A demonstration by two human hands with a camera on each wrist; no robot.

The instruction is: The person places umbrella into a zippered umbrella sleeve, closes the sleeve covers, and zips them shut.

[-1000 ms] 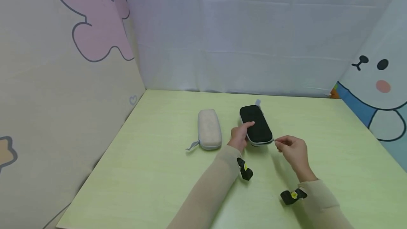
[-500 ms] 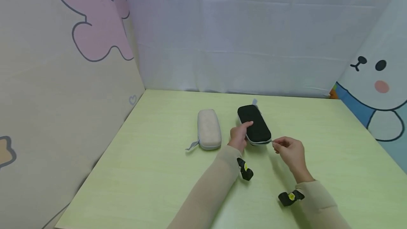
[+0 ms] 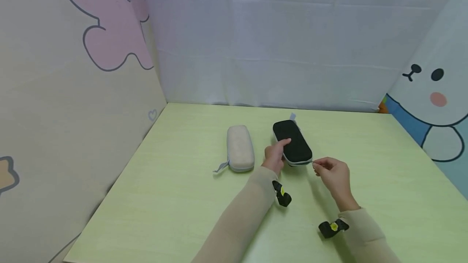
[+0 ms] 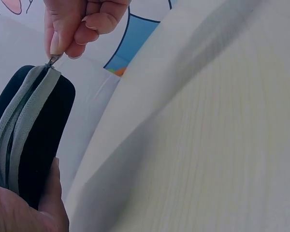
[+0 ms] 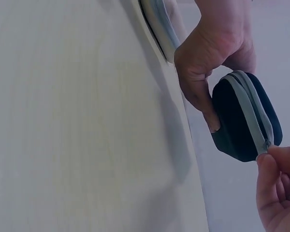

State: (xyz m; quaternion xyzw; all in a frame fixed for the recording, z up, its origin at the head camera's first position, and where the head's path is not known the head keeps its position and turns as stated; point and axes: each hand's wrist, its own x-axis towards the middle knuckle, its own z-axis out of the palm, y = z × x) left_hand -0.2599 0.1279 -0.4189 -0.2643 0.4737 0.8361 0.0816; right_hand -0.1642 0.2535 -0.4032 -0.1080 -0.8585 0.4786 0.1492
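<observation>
A black pencil case [image 3: 294, 143] with a grey zip band is held above the table, tilted, in my left hand [image 3: 274, 157]. The thumb lies on its top face and the fingers go under the near left side. At its near right corner my right hand [image 3: 334, 173] pinches the small metal zip pull [image 4: 53, 60] between thumb and forefinger. A dark line runs between the two grey zip tapes [image 4: 24, 121] in the left wrist view. To the left, a beige pencil case [image 3: 240, 149] lies on the table, its grey tab [image 3: 221, 167] pointing left.
The pale yellow-green table [image 3: 164, 198] meets a white cloth backdrop [image 3: 274, 52] at its far edge. Cartoon-printed sheets stand at the left and right sides. Black straps with cameras [image 3: 282, 194] sit on both wrists.
Both hands and the black pencil case have shifted slightly left since a second ago. The right hand keeps its pinch at the case's corner, and the beige case has stayed in place.
</observation>
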